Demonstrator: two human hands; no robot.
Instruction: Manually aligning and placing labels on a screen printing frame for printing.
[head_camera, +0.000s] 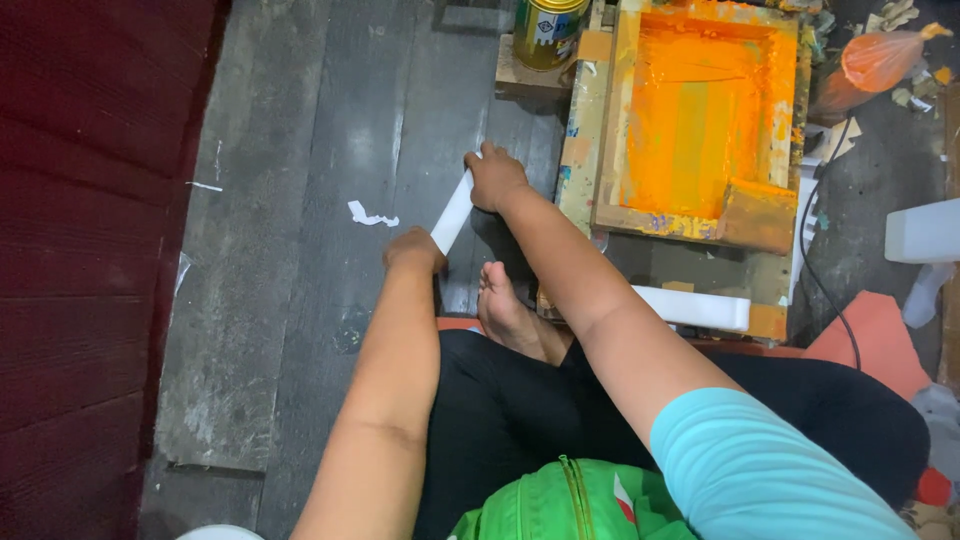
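Note:
A rolled white sheet (452, 213) stretches between my two hands over the dark plank floor. My left hand (413, 248) grips its near end and my right hand (494, 180) grips its far end. Just right of them lies a wooden screen-printing frame (610, 120) coated inside with orange ink. A small wooden squeegee (758, 213) rests in the frame's near right corner. My bare foot (503, 308) sits on the floor below the roll, with my legs in black trousers.
A yellow-green tin can (546, 32) stands on a wood block behind the frame. A torn white scrap (368, 214) lies on the floor. A dark red wall (90, 250) runs along the left. An orange bag (875, 62), a black cable (822, 270) and a white block (692, 308) lie right.

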